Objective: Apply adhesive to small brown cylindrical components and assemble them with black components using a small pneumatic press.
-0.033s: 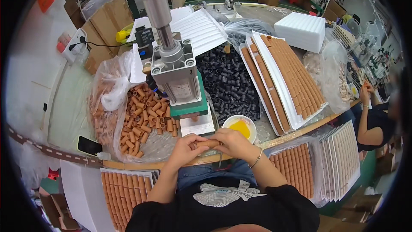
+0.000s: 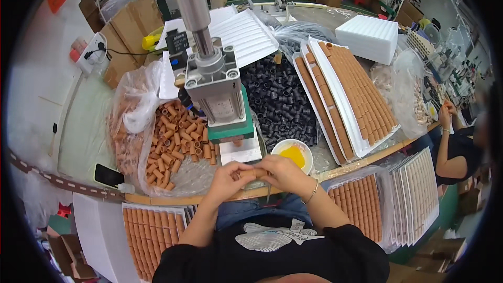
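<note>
Just in front of the table's near edge, a short brown tube point(image 2: 255, 173) lies sideways between my two hands. My left hand point(image 2: 228, 182) pinches its left end between thumb and fingers. The right end is gripped by my right hand point(image 2: 283, 174), whose fingers partly cover it. Right beyond my hands is a bench press point(image 2: 219, 94) with a metal cylinder, a green block and a pale metal plate point(image 2: 241, 152) below. A white bowl point(image 2: 309, 163) with yellow contents sits near my right hand.
Loose brown tubes point(image 2: 175, 144) spill from a clear bag at left. Black fittings point(image 2: 280, 99) are heaped behind the bowl. Trays of brown tubes point(image 2: 361, 94) lean at right, and more tubes in rows point(image 2: 152, 236) stand below the table. A phone point(image 2: 108, 176) lies left; a co-worker point(image 2: 456, 149) sits right.
My fingers have closed further over the brown tube, so less of it shows. The right hand has shifted slightly left.
</note>
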`<action>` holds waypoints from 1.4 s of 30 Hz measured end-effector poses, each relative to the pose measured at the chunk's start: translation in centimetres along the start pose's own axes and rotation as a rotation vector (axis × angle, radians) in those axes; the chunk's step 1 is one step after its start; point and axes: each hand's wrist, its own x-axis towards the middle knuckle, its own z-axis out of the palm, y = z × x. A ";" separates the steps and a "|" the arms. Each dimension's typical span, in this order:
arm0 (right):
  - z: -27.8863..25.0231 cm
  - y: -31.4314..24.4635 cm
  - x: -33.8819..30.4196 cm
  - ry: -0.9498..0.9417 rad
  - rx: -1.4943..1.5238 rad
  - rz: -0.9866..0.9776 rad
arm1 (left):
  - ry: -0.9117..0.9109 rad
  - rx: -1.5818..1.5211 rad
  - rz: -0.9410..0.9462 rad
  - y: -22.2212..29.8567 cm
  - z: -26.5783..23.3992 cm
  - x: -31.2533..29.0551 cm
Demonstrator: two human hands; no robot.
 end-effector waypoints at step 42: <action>4.2 -0.9 0.7 0.214 0.208 0.358 | 0.605 0.294 0.294 -0.5 4.4 -0.3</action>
